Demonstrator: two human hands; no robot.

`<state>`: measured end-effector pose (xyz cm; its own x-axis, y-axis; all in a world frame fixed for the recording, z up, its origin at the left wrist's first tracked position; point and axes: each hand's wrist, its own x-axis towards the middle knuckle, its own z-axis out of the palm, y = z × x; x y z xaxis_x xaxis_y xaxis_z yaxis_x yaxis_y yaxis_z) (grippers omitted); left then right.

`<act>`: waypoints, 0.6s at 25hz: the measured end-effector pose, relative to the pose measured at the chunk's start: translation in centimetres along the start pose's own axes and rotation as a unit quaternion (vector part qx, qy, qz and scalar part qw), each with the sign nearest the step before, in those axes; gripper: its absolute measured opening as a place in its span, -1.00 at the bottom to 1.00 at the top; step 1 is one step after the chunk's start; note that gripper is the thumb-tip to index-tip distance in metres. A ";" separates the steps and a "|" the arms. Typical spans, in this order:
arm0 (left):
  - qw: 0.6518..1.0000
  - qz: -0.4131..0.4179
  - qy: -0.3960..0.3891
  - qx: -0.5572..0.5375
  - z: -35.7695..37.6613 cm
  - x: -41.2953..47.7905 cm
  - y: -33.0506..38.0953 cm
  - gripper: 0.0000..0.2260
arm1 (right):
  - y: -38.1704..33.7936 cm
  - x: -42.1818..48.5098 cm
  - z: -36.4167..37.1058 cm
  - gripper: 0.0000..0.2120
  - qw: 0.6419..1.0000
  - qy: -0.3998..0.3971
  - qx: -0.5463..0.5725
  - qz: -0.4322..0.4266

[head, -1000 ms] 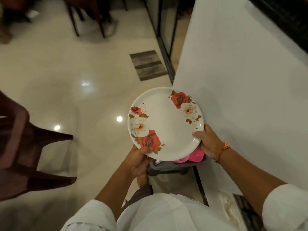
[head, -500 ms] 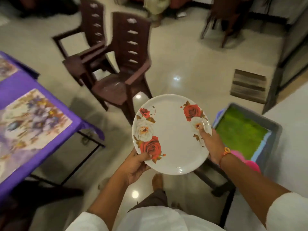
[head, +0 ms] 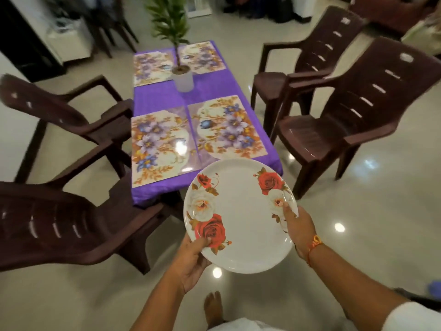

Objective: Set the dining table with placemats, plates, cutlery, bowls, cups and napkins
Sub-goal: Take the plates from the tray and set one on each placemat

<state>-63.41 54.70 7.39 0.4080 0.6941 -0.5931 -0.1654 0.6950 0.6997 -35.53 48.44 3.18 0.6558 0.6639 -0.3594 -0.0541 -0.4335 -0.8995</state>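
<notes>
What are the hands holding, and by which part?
Both hold one round white plate with red and white roses: the left hand grips its near-left rim, thumb on a red rose; the right hand grips the right rim.

A single wide-angle camera, worn on the person's head, looks forward and steeply down. Closest to the lens, low in the frame, are the left hand (head: 191, 261), the right hand (head: 298, 225) and the plate (head: 241, 218). The purple-covered surface (head: 157, 101) runs away up the middle, farther off. Chairs (head: 358, 111) bow outward towards both edges.
</notes>
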 end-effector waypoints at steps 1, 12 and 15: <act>1.000 0.012 0.014 -0.008 -1.8 0.3 1.2 -0.55 | -0.8 0.4 2.7 -0.66 1.000 0.002 -0.007 0.002; 0.987 0.076 0.096 -0.103 -11.7 4.4 10.1 -0.57 | -10.0 5.3 19.1 -0.73 0.993 -0.029 -0.087 -0.069; 0.983 0.090 0.118 -0.108 -11.6 5.9 11.7 -0.63 | -10.8 8.3 21.1 -0.67 0.990 -0.056 -0.103 -0.081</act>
<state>-73.32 69.04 7.47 0.1383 0.8162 -0.5610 -0.4133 0.5623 0.7162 -45.41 71.52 4.66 0.5546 0.7933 -0.2512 0.2068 -0.4238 -0.8818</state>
